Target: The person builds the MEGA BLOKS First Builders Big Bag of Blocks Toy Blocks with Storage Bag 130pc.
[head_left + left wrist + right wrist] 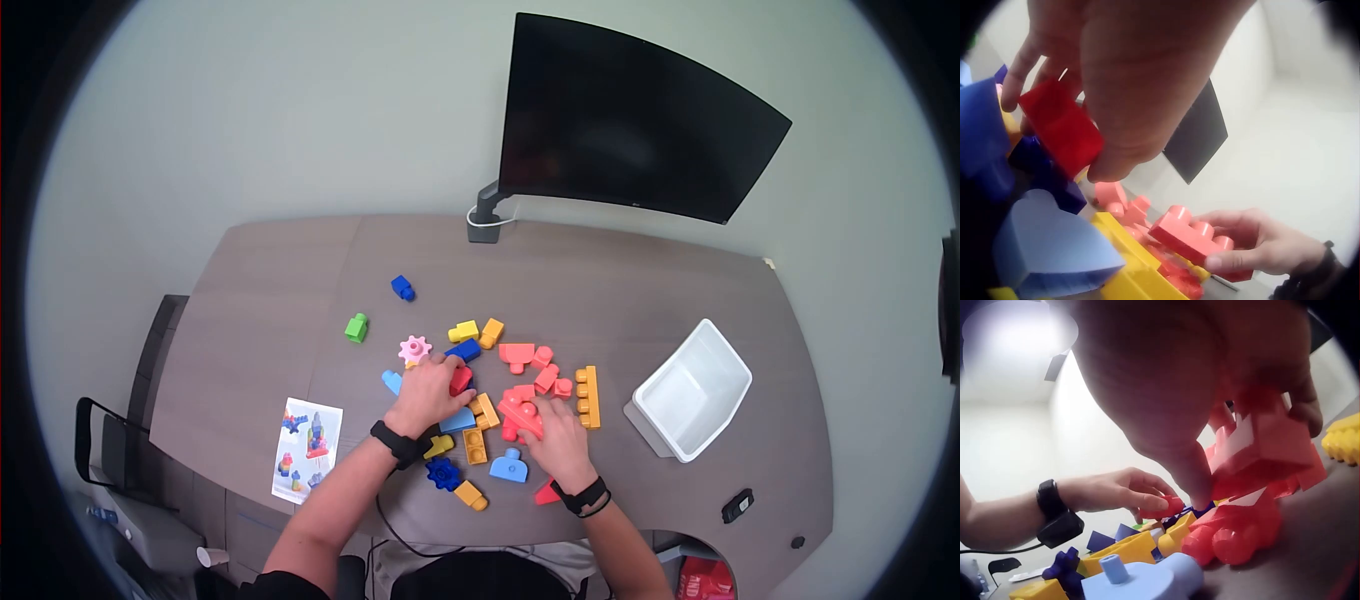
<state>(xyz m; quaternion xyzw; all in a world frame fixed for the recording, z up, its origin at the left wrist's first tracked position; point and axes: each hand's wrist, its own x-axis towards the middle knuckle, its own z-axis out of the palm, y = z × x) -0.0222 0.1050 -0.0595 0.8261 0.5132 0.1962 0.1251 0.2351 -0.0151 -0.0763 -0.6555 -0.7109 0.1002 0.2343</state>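
My left hand (428,395) pinches a red building block (1063,128) between thumb and fingers, over the left part of the pile. A long coral block with a row of studs (1188,240) is gripped in my right hand (562,445), held close above other red pieces (1232,534). Dark blue blocks (464,350), a light blue rounded block (1054,250) and yellow-orange blocks (475,446) lie around the left hand. Near the right hand are a light blue arch-shaped block (509,466) and a long orange block (588,397).
A white bin (694,390) stands at the right. A picture sheet (306,450) lies at the left. Green (356,328) and blue (402,288) blocks sit apart from the pile, with a pink gear (415,349) closer. Behind is a monitor (640,115).
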